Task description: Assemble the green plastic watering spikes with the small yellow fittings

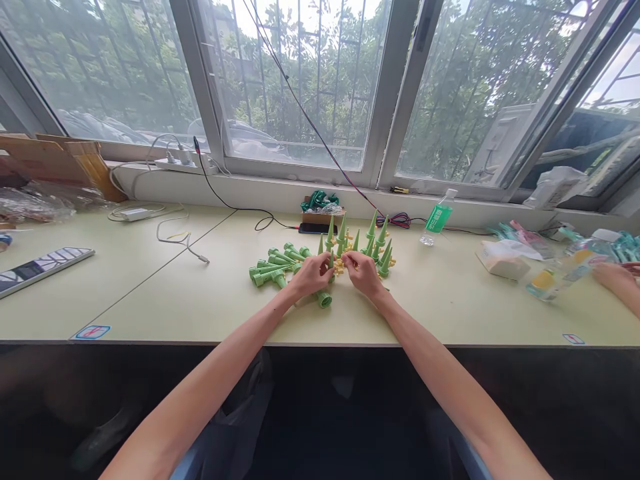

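Observation:
My left hand (313, 275) is closed around a green plastic watering spike (331, 259), its pointed tip upward. Close beside it, my right hand (365, 273) has its fingertips pinched together near small yellow plastic pieces (339, 267); whatever lies between them is too small to make out. Behind the right hand, several green spikes (383, 235) stand point up with yellow parts at their bases. To the left of my left hand, several green pieces with round, threaded-looking ends (265, 273) lie in a pile. One open socket end (325, 300) faces me below the hands.
A small box (320, 217) with green packets and a phone (318, 228) sit behind the pile. A clear bottle (438, 219) stands back right. Cables (183, 240) and a tablet-like device (43, 270) lie left. Another person's hand (620, 277) is far right near a tilted bottle (565, 270).

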The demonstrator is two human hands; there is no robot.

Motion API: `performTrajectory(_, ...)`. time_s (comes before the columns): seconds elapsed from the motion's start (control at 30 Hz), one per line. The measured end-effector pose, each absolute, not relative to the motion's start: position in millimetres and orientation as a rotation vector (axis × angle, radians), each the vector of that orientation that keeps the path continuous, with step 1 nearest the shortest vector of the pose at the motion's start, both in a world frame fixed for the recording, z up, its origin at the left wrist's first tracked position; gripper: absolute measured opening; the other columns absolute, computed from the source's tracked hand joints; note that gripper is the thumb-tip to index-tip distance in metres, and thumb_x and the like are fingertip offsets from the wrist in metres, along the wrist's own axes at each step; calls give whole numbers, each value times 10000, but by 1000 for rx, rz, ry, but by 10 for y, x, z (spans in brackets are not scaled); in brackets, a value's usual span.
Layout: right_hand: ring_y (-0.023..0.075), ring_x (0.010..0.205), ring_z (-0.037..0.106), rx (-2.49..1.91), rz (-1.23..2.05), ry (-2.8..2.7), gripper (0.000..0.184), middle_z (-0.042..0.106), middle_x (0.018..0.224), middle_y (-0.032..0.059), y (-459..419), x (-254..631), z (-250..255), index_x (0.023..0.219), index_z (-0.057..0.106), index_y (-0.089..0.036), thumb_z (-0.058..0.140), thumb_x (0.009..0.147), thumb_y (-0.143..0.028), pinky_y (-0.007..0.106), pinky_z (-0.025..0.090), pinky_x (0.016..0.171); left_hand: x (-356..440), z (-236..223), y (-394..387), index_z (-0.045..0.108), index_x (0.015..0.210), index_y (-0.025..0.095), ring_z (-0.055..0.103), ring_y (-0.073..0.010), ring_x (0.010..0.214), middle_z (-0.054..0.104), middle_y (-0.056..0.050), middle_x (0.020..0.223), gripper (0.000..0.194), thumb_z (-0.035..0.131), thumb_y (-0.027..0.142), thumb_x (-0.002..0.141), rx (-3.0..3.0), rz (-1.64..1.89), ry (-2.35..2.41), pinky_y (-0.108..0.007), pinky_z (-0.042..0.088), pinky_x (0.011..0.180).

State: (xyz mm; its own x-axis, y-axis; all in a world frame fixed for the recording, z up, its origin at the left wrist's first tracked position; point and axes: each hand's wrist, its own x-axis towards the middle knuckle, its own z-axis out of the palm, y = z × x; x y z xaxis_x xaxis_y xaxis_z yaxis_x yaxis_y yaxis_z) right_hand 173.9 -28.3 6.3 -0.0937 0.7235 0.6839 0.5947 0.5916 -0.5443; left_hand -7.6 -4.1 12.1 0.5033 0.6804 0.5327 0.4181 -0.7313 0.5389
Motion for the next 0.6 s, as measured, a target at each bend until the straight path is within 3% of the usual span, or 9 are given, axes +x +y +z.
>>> performTrajectory(0.2, 156, 676, 531, -1001, 201, -1833, 318, 643, 782, 49, -309, 1725, 81, 839, 638, -181, 505, 945, -450, 277, 421, 661, -72, 141, -68, 504, 1174, 173, 559, -107, 588, 635, 8, 754, 426, 545, 162, 749, 2329, 1018, 823, -216, 447, 556)
performTrajectory(0.33, 149, 651, 519, -990, 210, -1877, 316, 606, 733, 32, -314, 1711, 74, 815, 616, -183, 561, 911, -479, 276, 417, 645, -75, 154, -95, 443, 1252, 185, 560, -86, 555, 652, -3, 823, 572, 497, 94, 690, 2226, 941, 728, -189, 437, 513)
performTrajectory(0.6, 139, 606, 475, -1065, 120, -1804, 257, 548, 670, 11, -295, 1718, 57, 720, 525, -197, 540, 899, -382, 271, 400, 610, -89, 148, -26, 589, 1051, 174, 561, -93, 571, 691, -24, 832, 412, 473, 45, 677, 2262, 1210, 947, -202, 440, 544)
